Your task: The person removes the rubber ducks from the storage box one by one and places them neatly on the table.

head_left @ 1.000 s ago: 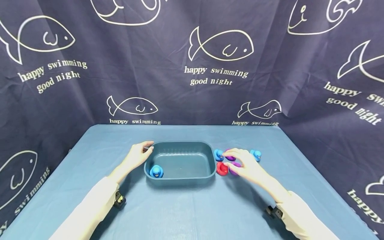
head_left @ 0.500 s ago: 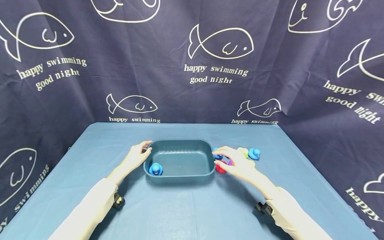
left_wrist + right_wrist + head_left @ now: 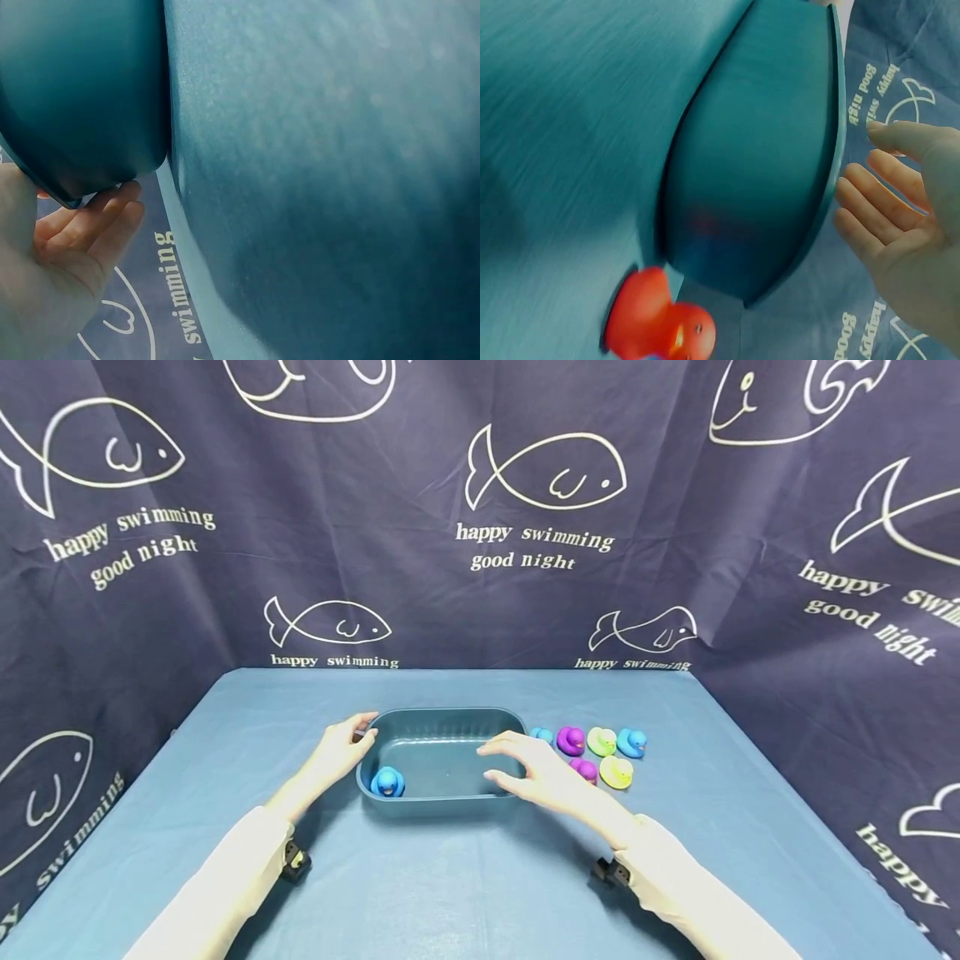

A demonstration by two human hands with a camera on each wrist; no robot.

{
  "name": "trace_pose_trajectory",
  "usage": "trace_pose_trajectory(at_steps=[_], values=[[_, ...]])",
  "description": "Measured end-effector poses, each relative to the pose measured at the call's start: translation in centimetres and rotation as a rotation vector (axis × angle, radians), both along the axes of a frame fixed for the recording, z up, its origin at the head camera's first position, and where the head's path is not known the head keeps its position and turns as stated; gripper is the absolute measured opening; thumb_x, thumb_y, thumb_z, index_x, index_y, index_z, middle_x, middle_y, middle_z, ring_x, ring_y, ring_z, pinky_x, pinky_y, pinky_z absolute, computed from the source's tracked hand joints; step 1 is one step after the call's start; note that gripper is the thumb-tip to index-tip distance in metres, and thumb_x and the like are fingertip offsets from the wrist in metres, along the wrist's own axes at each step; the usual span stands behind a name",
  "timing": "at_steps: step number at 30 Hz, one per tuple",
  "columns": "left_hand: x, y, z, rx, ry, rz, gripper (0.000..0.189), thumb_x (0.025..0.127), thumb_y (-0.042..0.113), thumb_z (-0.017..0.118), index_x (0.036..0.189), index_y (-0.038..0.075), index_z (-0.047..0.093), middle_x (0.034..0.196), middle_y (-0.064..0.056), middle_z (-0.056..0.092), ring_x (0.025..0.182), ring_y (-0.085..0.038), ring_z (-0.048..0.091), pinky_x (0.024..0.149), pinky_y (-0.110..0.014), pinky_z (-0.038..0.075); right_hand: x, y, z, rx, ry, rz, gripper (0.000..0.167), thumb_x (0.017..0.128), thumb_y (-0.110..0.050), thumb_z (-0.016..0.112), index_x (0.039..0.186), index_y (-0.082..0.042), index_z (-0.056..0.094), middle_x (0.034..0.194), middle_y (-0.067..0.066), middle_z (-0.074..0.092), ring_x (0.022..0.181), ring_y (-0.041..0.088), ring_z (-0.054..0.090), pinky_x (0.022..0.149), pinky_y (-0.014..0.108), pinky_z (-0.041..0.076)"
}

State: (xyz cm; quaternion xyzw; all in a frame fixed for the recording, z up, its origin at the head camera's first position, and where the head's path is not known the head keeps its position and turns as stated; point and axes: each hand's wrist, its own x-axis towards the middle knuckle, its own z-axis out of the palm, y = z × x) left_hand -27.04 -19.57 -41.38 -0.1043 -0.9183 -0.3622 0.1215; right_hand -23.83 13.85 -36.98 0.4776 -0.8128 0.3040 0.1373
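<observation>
My left hand (image 3: 345, 749) holds the left end of a dark teal plastic bin (image 3: 442, 808), its thumb over the rim. In the left wrist view, the fingertips (image 3: 129, 196) lie against the bin's outer wall. My right hand (image 3: 543, 777) hovers over the bin's right end, thumb and fingers spread apart with nothing between them. A blue rubber duck (image 3: 387, 782) sits inside at the near left corner. Just outside the right end is a red rubber duck (image 3: 660, 319), seen in the right wrist view and hidden by my hand in the head view.
Right of the bin stand more rubber ducks: a purple duck (image 3: 570, 741), a pale green duck (image 3: 602, 741), a blue duck (image 3: 632, 742), a yellow duck (image 3: 617, 772), and others partly covered by my right hand. A dark fish-print curtain (image 3: 480, 610) backs the blue table (image 3: 420, 893).
My right hand has moved left, from above the ducks to above the bin's right end, uncovering several ducks. My left hand and the blue duck in the bin have stayed put.
</observation>
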Motion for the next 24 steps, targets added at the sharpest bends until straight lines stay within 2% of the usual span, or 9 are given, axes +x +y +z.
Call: trace_pose_trajectory(at_steps=[6,11,24], values=[[-0.1,0.0,-0.1,0.016,0.001,-0.003,0.039,0.093,0.016,0.054,0.128,-0.002,0.053,0.110,-0.024,0.064,0.095,-0.034,0.065,0.084,-0.046,0.050,-0.5,-1.8,0.2,-0.006,0.010,0.063,0.030,0.086,-0.014,0.067,0.114,-0.008,0.064,0.110,0.006,0.065,0.106,0.016,0.058,0.092,0.031,0.046],[-0.1,-0.1,0.0,0.018,-0.021,0.002,0.040,0.093,0.016,0.054,0.129,-0.001,0.052,0.112,-0.025,0.063,0.096,-0.034,0.064,0.085,-0.046,0.049,-0.8,-3.1,0.3,0.013,0.016,0.070,0.032,0.085,-0.016,0.068,0.116,-0.007,0.064,0.110,0.007,0.065,0.106,0.016,0.059,0.093,0.032,0.046],[-0.1,-0.2,-0.1,0.012,-0.040,0.004,0.040,0.093,0.017,0.054,0.130,0.000,0.052,0.113,-0.024,0.063,0.095,-0.032,0.065,0.083,-0.045,0.050,-0.4,-6.5,0.3,0.076,-0.093,0.054,0.037,0.088,-0.022,0.065,0.122,-0.008,0.061,0.115,0.005,0.064,0.111,0.015,0.057,0.097,0.032,0.043]])
